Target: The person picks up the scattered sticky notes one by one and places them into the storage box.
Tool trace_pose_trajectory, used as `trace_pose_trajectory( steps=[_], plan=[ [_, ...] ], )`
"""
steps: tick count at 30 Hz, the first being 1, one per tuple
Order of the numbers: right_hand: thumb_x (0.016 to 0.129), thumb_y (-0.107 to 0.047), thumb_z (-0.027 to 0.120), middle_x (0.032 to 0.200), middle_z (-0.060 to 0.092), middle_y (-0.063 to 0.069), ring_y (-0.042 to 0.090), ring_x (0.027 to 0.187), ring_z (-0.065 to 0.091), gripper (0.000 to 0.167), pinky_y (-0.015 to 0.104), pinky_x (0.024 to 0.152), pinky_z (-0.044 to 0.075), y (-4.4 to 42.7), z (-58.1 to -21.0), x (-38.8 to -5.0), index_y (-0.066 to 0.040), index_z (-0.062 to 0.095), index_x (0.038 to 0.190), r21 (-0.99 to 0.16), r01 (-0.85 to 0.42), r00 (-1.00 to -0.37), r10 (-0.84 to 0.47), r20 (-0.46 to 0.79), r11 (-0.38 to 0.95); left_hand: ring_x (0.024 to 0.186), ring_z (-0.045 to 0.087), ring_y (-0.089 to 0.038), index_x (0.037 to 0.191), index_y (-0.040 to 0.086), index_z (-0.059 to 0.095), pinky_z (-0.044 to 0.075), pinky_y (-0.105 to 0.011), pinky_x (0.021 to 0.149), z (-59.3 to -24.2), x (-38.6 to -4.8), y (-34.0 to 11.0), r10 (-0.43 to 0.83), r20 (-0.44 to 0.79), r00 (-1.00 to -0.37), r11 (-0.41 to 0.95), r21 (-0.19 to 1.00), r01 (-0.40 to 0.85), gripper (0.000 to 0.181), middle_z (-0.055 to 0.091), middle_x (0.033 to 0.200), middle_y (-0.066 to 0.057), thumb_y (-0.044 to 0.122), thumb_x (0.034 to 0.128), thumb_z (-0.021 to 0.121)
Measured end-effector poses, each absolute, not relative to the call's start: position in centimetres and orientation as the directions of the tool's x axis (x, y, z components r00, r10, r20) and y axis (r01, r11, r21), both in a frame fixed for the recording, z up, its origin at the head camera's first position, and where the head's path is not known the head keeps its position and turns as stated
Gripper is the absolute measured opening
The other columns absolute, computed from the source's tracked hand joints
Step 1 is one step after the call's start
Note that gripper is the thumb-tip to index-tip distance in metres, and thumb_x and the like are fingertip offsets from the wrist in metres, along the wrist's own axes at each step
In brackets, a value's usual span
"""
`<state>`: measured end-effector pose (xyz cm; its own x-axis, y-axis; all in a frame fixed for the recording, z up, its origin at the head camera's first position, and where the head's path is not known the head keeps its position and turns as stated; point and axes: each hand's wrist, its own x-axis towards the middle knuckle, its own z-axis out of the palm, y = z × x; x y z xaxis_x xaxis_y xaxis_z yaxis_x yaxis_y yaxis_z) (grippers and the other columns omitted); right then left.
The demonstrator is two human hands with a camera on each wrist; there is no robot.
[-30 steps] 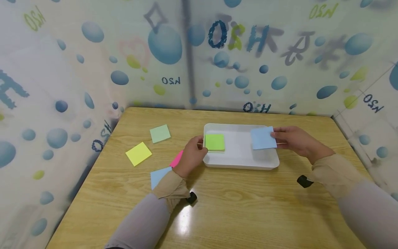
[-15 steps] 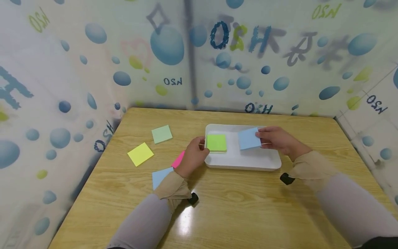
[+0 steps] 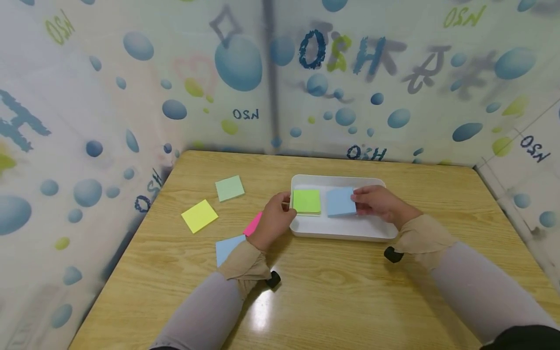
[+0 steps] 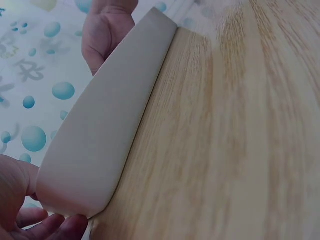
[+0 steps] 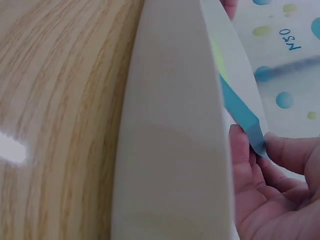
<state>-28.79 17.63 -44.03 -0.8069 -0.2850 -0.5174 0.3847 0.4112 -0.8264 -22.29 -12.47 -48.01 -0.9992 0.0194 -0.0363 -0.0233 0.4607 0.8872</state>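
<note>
A blue sticky note [image 3: 341,201] is pinched between the thumb and fingers of my right hand [image 3: 378,203], low over the middle of the white tray [image 3: 341,231]. In the right wrist view the note [image 5: 242,107] bends near the thumb. Green sticky notes [image 3: 306,201] lie at the tray's left end, with a paler edge showing below. My left hand [image 3: 273,221] holds the tray's left end; in the left wrist view its fingertips [image 4: 72,225] touch the end wall. The tray's front wall hides part of my right hand in its wrist view.
Left of the tray lie a pale green note [image 3: 229,188], a yellow note [image 3: 199,216], a pink note [image 3: 252,224] and another blue note [image 3: 228,249]. My left arm partly covers the last two. A patterned wall [image 3: 245,121] stands behind the wooden table [image 3: 332,291].
My right hand has moved left and lowered with the blue note, from the tray's right end to beside the green notes. My left hand keeps its hold on the tray.
</note>
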Motion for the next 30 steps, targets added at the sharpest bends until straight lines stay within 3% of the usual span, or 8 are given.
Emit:
trace_pose_trajectory(
  steps=[11,22,30],
  plan=[
    [0.105,-0.024,0.062,0.11,0.066,0.008,0.014,0.092,0.063,0.043,0.022,0.081,0.06,16.7,-44.3,-29.2,0.004,0.056,0.138,-0.774,0.409,-0.799,-0.221,-0.56,0.483,0.117,0.063,-0.026,0.147,0.003,0.054,0.057,-0.038,0.093,-47.9,-22.3,-12.5,0.02,-0.047,-0.999,0.463,0.886,-0.032,0.054,0.064,0.13,-0.012,0.006,0.0937,0.058],
    [0.103,-0.023,0.066,0.103,0.069,0.011,0.014,0.08,0.067,0.039,0.024,0.077,0.061,15.4,-44.2,-29.1,0.005,0.063,0.13,-0.71,0.302,-0.825,-0.199,-0.529,0.636,0.117,0.063,-0.026,0.146,0.004,0.055,0.057,-0.039,0.093,-48.0,-22.2,-12.5,0.018,-0.047,-0.999,0.465,0.885,-0.033,0.053,0.064,0.131,-0.012,0.007,0.0937,0.058],
    [0.103,-0.022,0.066,0.101,0.071,0.011,0.014,0.08,0.068,0.035,0.024,0.075,0.061,15.7,-44.4,-29.2,0.004,0.065,0.125,-0.687,0.273,-0.836,-0.188,-0.516,0.674,0.116,0.063,-0.026,0.145,0.004,0.055,0.057,-0.039,0.093,-47.9,-22.2,-12.5,0.02,-0.038,-0.999,0.47,0.882,-0.024,0.051,0.064,0.13,-0.012,0.006,0.0937,0.058]
  ],
)
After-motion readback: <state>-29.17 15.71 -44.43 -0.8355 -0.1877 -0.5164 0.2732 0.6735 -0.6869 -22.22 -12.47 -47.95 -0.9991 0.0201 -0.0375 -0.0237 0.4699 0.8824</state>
